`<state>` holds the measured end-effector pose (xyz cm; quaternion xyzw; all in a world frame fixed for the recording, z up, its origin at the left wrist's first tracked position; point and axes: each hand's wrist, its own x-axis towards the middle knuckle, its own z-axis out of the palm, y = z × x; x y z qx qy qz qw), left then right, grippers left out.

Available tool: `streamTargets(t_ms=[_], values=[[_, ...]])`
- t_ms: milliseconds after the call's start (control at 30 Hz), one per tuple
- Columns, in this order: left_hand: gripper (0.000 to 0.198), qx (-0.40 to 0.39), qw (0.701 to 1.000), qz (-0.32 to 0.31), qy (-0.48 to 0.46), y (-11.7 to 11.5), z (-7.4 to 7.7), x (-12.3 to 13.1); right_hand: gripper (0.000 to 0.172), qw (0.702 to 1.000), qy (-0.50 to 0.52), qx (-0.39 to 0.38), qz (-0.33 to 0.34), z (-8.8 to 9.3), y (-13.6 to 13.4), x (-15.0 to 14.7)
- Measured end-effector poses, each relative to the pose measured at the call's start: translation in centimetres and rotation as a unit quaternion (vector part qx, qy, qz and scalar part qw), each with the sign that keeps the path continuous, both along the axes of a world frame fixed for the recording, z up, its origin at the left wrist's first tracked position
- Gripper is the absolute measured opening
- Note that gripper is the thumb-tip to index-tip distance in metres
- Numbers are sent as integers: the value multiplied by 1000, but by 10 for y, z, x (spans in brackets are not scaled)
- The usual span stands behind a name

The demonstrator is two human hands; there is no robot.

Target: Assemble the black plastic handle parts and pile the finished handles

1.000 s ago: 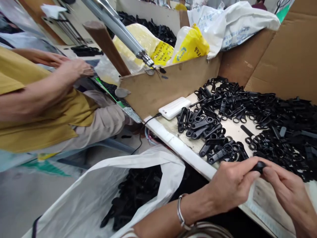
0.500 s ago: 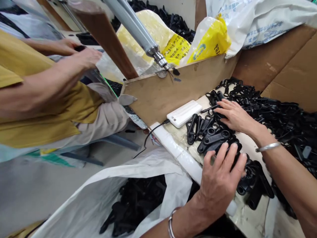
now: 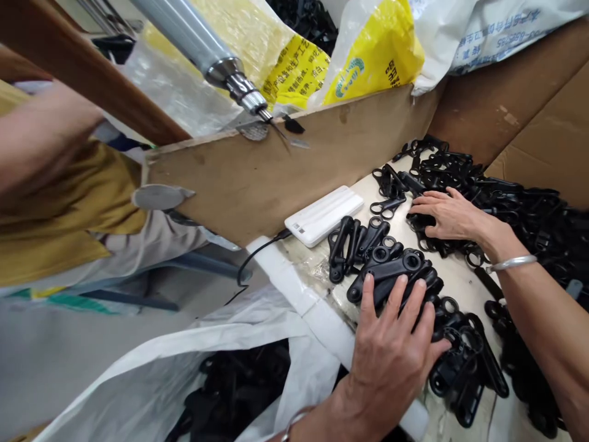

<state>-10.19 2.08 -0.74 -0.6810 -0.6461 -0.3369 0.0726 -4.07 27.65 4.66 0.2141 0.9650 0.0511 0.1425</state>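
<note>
My left hand [image 3: 394, 347] lies flat with fingers spread on a small heap of black plastic pull tabs [image 3: 384, 261] near the table's front edge. My right hand [image 3: 448, 213] rests farther back, its fingers curled down onto the edge of the large pile of black tabs [image 3: 519, 202]. A silver bangle [image 3: 510, 263] sits on my right wrist. More tabs [image 3: 464, 362] lie just right of my left hand.
A white power bank [image 3: 324, 215] with a black cable lies beside the tabs. A cardboard wall [image 3: 285, 172] borders the table. A white sack [image 3: 221, 374] with black parts hangs below the edge. A person in a yellow shirt [image 3: 64, 202] sits at left.
From pinching one black tab together a second ago, both hands went down onto the tabs. In the last half second my right hand drew back to the right and my left slid slightly left.
</note>
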Motion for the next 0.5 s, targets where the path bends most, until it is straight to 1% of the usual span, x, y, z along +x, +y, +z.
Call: streamTargets(t_ms=[200, 300, 400, 433, 500], values=[[33, 8, 1000, 3, -5, 0, 0, 0, 53, 1000, -13, 1, -27, 7, 13, 40], [33, 19, 1000, 3, -2, 1, -2, -1, 56, 998, -34, 5, -46, 10, 19, 54], [34, 37, 999, 7, 1, 2, -4, -1, 61, 995, -67, 19, -70, 15, 24, 55], [35, 44, 999, 8, 1, 3, -5, -1, 59, 995, -71, 24, -70, 16, 25, 52], [35, 58, 998, 10, -1, 3, -6, -1, 49, 996, -56, 37, -60, 19, 23, 38]])
